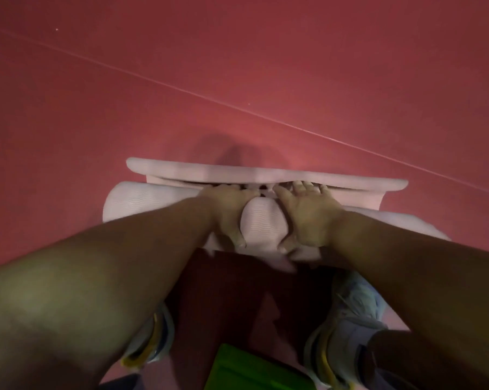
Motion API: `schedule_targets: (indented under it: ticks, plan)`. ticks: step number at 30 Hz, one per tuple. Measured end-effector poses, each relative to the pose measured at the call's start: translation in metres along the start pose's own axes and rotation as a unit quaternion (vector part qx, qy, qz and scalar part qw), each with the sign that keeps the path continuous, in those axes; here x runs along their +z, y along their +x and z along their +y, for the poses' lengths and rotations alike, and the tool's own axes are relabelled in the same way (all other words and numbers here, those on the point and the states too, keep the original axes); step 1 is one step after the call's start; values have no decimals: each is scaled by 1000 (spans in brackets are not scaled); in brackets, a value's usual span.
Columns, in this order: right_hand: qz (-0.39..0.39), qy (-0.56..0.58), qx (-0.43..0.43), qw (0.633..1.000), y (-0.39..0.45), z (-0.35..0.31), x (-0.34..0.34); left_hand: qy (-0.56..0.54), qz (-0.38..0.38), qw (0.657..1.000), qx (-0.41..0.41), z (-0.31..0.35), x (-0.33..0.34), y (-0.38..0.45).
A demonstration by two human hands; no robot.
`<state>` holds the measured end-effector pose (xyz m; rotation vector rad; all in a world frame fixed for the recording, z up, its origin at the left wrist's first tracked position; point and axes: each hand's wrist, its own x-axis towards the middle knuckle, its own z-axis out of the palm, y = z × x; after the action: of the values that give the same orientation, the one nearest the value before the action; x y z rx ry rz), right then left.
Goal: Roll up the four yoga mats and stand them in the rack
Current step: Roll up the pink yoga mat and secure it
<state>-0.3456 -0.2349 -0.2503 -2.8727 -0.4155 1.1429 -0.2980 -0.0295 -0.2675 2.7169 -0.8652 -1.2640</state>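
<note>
A pale pink yoga mat (142, 201) lies on the red floor in front of me, almost fully rolled into a thick cylinder. Its last free edge (237, 171) curls up along the far side. My left hand (228, 212) and my right hand (308, 218) rest side by side on top of the roll at its middle. Their fingers reach over the far side of the roll and the thumbs point back toward me. No rack is in view.
The red floor (266, 66) stretches all around, crossed by a thin pale line (181, 88). My two light sneakers (347, 319) stand just behind the roll. A bright green object (243, 370) lies between my feet at the bottom edge.
</note>
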Motion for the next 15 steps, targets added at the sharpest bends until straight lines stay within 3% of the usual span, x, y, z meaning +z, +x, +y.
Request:
schedule_targets:
  ticks: [4,7,10,15]
  plan:
    - [15,-27,17,999,-5,-9,16,-11,48,999,-10,-3,9,3]
    - [14,42,25,999,8,1,9,-24,115,993,-23,-6,22,-7]
    - [-12,94,40,995,20,10,-1,38,102,993,-47,-3,27,-16]
    - [76,-15,63,995,21,0,10,39,72,994,-72,-6,19,2]
